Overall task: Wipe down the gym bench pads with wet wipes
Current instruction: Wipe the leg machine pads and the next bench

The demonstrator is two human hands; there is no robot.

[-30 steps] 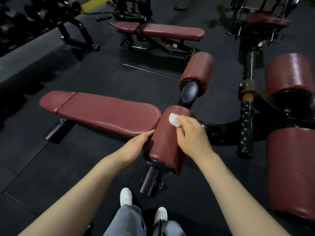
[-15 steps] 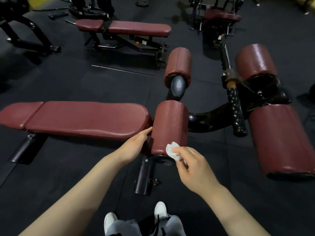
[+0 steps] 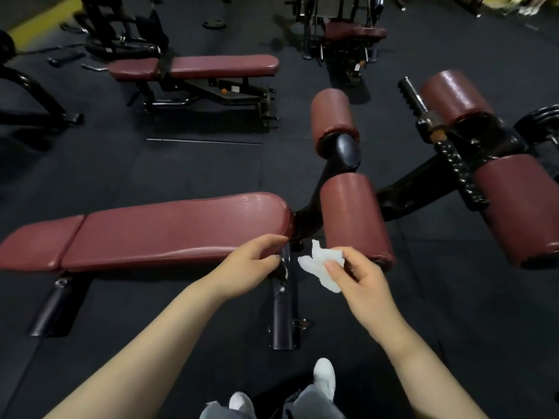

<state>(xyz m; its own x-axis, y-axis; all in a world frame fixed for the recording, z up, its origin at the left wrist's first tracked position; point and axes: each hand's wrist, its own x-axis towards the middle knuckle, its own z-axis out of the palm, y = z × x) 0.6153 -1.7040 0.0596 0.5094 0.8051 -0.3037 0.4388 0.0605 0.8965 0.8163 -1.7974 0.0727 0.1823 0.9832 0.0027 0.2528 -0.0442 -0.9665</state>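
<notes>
Maroon vinyl everywhere: the long flat bench pad runs left across the frame, its rounded end just left of the near roller pad, which sits on the curved black frame. Three more roller pads: far-left one above it, two on the right. Second bench in the background, black rubber floor all round.

Change over the last second: wipe was on top of the near roller, then down at its near end; now it is off the pad entirely, held in the air just left of the roller's lower end. Left hand has let go of the roller's side and moved to the bench pad's end. Read: near roller pass looks finished, transition to the next surface, or a refold of the wipe. Long pad's end shows a wet-looking sheen, roller too; can't tell how much of the rest is done.

Left hand: fingers curled over the rounded end of the bench pad, resting on or lightly gripping it; can't tell which.

Right hand: thumb and fingers pinching the wet wipe.

Wipe: white, crumpled, bunched with loose corners sticking up and down, touching nothing but the hand.
</notes>
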